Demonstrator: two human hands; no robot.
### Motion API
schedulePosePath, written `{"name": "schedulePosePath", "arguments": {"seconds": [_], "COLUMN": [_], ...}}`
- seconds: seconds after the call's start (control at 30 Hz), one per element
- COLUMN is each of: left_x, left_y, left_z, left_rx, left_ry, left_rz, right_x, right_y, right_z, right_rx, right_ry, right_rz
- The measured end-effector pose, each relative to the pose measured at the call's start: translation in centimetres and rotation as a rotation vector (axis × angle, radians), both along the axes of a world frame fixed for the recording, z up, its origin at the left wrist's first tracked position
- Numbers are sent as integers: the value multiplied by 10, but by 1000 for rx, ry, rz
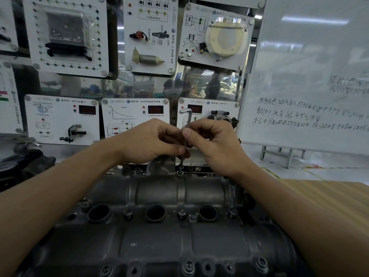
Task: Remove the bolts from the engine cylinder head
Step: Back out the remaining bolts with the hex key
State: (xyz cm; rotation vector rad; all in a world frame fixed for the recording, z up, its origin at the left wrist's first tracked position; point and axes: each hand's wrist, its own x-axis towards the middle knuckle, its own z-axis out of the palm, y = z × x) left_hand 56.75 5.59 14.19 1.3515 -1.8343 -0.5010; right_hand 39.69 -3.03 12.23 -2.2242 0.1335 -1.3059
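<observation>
A dark grey engine cylinder head (159, 242) fills the lower half of the view, with three round plug holes across its middle. An L-shaped hex key (188, 120) stands upright, its lower tip seated in a bolt (180, 172) at the head's far edge. My left hand (151, 140) pinches the key's shaft from the left. From the right, my right hand (213, 144) pinches the same shaft with thumb and fingers. Several other bolts sit in the head, such as one bolt (182, 212) between the plug holes and one bolt (188, 265) along the near edge.
Behind the head stand white training panels (61, 118) with sensors and wiring diagrams. A whiteboard (311, 76) with handwriting leans at the right. A wooden tabletop (335, 198) shows at the right, and a dark engine part (18, 162) lies at the left.
</observation>
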Motion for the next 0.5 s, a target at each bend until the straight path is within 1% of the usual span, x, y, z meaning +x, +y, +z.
{"name": "schedulePosePath", "arguments": {"seconds": [0.13, 0.23, 0.33, 0.5], "left_x": [1, 0, -1, -2], "left_y": [-1, -1, -1, -2], "left_z": [0, 0, 0, 0], "left_rx": [-12, -21, -32, -44], "left_ry": [-38, -45, -41, -29], "left_rz": [24, 29, 23, 24], "right_x": [-2, -1, 0, 0], "right_y": [-1, 0, 1, 0], "right_z": [-1, 0, 0, -1], "right_rx": [61, 45, 32, 44], "right_ry": [19, 18, -32, -53], "right_rz": [97, 47, -8, -38]}}
